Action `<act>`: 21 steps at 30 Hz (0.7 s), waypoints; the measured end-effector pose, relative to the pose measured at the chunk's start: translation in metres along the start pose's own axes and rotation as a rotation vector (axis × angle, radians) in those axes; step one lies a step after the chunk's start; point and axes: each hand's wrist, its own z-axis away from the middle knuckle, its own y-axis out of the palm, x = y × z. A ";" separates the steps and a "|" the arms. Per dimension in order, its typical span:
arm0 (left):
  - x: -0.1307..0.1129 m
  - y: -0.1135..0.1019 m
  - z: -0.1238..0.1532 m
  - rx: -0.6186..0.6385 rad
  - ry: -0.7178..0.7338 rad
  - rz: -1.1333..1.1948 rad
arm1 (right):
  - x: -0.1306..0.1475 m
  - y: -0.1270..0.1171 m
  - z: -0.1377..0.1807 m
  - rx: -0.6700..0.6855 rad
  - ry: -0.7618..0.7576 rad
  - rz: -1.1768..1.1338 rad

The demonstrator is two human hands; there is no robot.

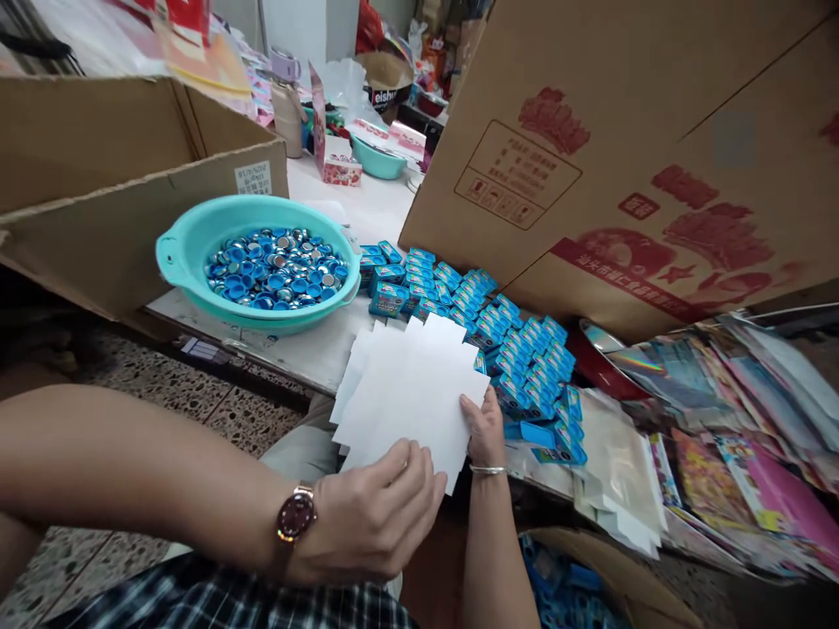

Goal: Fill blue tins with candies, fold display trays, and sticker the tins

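Note:
White paper sheets (412,384) with stepped, notched edges overlap in a loose stack in front of me. Around their right edge my right hand (485,428) is closed, thumb on top; a silver bracelet circles that wrist. My left hand (384,515), below a dark-faced watch, has its fingers curled at the lower edge of the sheets, and its fingertips lie against the paper. Just beyond the stack stand several small blue boxes (468,301) in close rows. A teal basin (174,253) at left holds many small blue-and-silver round caps (275,271).
An open cardboard box (85,201) stands at left, and a big printed carton (622,175) rises behind the blue boxes. Printed bags (727,489) and a red bowl (606,367) lie at right. Below, another carton (603,568) contains blue items.

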 end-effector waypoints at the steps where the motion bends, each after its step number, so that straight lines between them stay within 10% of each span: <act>1: 0.000 0.002 -0.002 -0.005 0.002 0.003 | 0.005 -0.002 0.001 0.012 -0.008 0.001; 13: 0.039 0.028 -0.040 -0.030 -0.127 0.023 | 0.005 -0.014 0.012 -0.129 -0.027 -0.238; 18: 0.106 0.071 -0.025 -0.233 -0.883 0.774 | 0.010 -0.004 0.004 -0.082 -0.010 -0.211; 21: 0.121 0.105 -0.010 -0.087 -1.255 1.612 | 0.008 0.008 -0.012 0.026 -0.014 -0.134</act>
